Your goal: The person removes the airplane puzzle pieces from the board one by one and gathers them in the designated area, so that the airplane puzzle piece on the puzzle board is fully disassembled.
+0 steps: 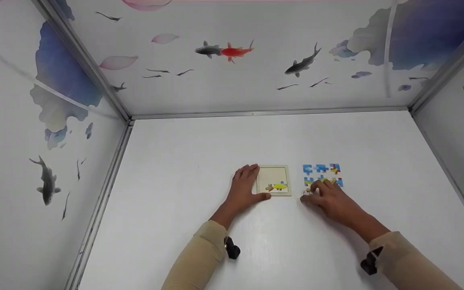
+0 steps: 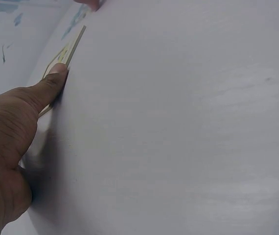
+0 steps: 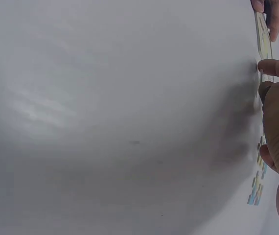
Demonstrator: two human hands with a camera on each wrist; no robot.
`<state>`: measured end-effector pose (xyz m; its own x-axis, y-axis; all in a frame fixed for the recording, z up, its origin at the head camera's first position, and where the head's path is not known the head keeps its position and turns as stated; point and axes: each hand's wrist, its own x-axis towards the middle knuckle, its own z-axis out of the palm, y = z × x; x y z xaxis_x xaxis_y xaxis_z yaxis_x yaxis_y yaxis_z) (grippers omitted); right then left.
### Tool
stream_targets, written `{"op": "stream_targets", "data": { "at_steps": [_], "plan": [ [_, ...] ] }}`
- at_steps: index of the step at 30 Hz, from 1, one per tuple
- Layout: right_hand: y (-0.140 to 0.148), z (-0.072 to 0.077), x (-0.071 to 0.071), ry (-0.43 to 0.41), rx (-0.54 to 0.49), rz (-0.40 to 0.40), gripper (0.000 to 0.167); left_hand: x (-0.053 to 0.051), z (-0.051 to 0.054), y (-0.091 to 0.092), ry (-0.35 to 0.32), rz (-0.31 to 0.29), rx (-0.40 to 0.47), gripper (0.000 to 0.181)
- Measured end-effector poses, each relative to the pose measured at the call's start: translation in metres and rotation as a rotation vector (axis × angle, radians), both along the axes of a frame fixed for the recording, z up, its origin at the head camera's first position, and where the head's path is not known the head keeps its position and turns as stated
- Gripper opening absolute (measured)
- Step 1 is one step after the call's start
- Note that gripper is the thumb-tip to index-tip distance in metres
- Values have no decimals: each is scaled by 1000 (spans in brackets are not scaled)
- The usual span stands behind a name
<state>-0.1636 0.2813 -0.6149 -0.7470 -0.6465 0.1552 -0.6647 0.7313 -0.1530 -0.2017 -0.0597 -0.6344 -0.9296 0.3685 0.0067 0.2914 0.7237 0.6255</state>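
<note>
A square wooden puzzle tray [image 1: 272,175] lies on the table with a few yellow and brown pieces [image 1: 277,186] in its lower right part. My left hand [image 1: 243,189] holds the tray from the left, fingers at its upper left corner, thumb at the lower edge; the left wrist view shows the thumb [image 2: 51,83] on the tray's rim [image 2: 76,46]. To the right lie several blue puzzle pieces [image 1: 321,168] in rows. My right hand [image 1: 334,201] covers the lowest ones and pinches a puzzle piece [image 1: 307,191] at their lower left, partly hidden by the fingers.
A white tabletop [image 1: 199,153] extends around the tray and pieces. Printed panels with fish [image 1: 236,51] stand along the back and both sides, with a metal edge strip [image 1: 252,114] at the table's back.
</note>
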Motion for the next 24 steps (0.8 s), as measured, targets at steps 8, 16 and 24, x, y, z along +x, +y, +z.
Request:
{"op": "stream_targets", "data": {
  "at_steps": [8,16,24],
  "plan": [
    [4,0,1,18,1,11,39,-1,-3,0,-9,3,9,106],
    [7,-1,0,62,-29,20,39,0,-4,0,-16,-3,-5,107],
    [8,1,-1,56,-41,13,34,1,-2,1,-33,10,35,107]
  ]
}}
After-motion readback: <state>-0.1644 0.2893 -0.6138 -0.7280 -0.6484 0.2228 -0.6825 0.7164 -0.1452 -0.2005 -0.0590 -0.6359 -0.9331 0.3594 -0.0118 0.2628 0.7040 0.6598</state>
